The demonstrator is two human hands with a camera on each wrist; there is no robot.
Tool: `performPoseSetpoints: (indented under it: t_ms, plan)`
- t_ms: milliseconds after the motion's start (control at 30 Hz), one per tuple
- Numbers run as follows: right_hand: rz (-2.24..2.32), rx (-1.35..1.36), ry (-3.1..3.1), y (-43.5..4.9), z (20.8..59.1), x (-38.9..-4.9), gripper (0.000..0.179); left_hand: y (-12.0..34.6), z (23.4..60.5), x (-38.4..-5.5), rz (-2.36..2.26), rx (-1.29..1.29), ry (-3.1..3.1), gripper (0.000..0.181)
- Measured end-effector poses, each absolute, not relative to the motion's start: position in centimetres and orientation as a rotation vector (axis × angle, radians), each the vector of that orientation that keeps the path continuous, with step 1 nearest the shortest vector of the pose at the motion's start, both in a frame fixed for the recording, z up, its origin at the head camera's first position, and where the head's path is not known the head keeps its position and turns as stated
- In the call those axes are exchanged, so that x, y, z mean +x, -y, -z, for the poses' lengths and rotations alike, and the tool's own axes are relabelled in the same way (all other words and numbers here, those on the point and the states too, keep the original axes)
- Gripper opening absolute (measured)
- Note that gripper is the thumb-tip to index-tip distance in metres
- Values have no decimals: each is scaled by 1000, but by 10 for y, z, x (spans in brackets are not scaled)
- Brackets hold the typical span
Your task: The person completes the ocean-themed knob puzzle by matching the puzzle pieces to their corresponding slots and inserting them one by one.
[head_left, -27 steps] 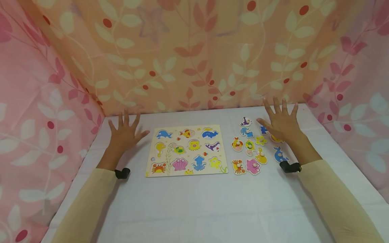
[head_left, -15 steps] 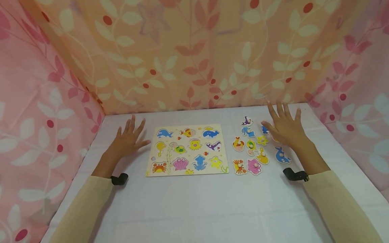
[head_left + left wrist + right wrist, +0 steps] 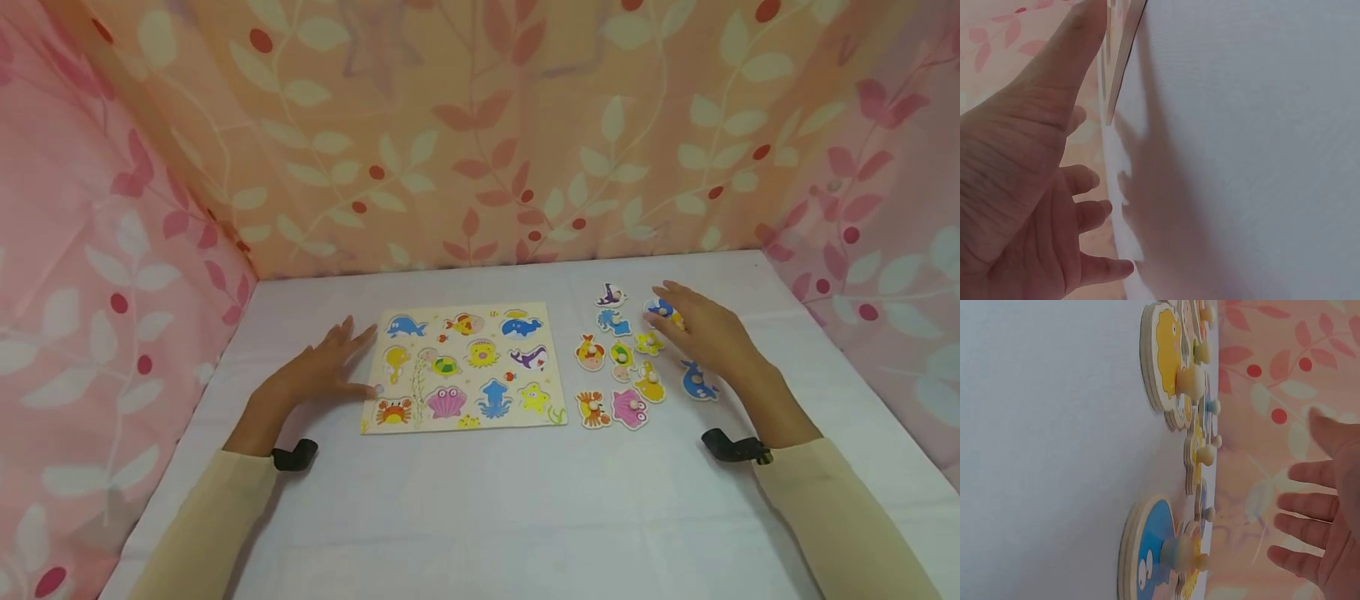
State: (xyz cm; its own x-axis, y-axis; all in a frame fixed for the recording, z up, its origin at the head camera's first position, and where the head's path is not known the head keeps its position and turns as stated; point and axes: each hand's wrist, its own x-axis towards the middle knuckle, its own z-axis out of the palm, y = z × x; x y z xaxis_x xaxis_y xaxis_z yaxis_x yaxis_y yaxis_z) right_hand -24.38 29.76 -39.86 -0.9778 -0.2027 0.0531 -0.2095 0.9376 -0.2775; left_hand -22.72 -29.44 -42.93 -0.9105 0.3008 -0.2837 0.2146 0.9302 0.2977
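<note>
A wooden puzzle board [image 3: 471,402] with sea-animal pictures lies on the white-covered table. My left hand [image 3: 318,371] is at its left edge, fingers spread, thumb and fingertips by the edge; whether they touch cannot be told. In the left wrist view the thumb reaches to the board's side [image 3: 1119,69]. My right hand [image 3: 712,333] hovers over the right part of the loose knobbed pieces, fingers slightly bent, holding nothing. Nearest it are a blue whale piece [image 3: 660,311], partly covered, and a blue dolphin piece [image 3: 697,382]. The right wrist view shows the dolphin [image 3: 1157,531] and a yellow piece [image 3: 1167,353].
Between board and right hand lie several more pieces, among them a crab [image 3: 594,410], a pink shell [image 3: 628,408], a fish [image 3: 590,352], a turtle [image 3: 621,354] and a starfish [image 3: 649,342]. Flowered cloth [image 3: 465,167] hangs behind and at both sides.
Both hands came down from a raised, wide-spread pose. The left hand moved right to the board's edge; the right hand turned inward over the pieces, its fingers drawing together.
</note>
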Motion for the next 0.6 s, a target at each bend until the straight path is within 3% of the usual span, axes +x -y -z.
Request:
performPoseSetpoints:
  t_ms: [167,433,600]
  plan:
    - [-476,333,3088,-286,402,-250,56,295,434,-222,-363,392,-2752,120]
    - [-451,394,3084,-267,403,-267,40,294,437,-223,-376,427,-2745,115]
    - [-494,278,3110,-253,405,-273,32,293,435,-225,-373,430,-2748,115]
